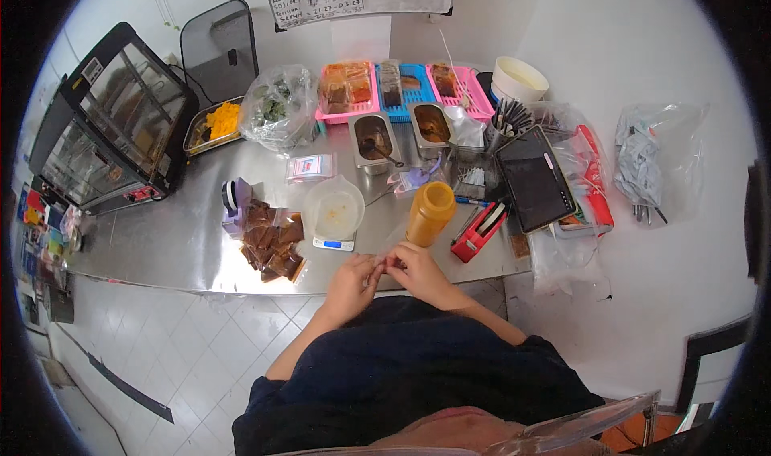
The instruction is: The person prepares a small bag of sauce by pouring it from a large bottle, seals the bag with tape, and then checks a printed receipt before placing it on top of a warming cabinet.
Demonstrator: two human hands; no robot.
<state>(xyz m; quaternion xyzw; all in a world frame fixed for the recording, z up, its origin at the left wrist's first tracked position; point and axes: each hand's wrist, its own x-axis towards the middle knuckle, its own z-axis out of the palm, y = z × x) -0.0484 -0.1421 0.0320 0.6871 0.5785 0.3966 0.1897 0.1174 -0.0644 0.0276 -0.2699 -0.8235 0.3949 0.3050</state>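
My left hand (354,281) and my right hand (420,273) meet at the front edge of the steel table. Between their fingertips they pinch a small clear plastic bag (393,239), mostly hidden by the fingers. Just beyond my right hand stands a mustard-yellow squeeze bottle (431,210) without a cap. To the left, a translucent plastic jug (333,206) rests on a small digital scale (333,244) with a lit display. Farther left lies a pile of flat clear sachets of brown sauce (271,242).
A purple tape dispenser (237,206) and a red one (479,232) flank the work area. Behind are two steel sauce pans (373,141) with utensils, pink and blue baskets (402,110) of sachets, and a tablet (535,178). A glass display warmer (114,119) stands left.
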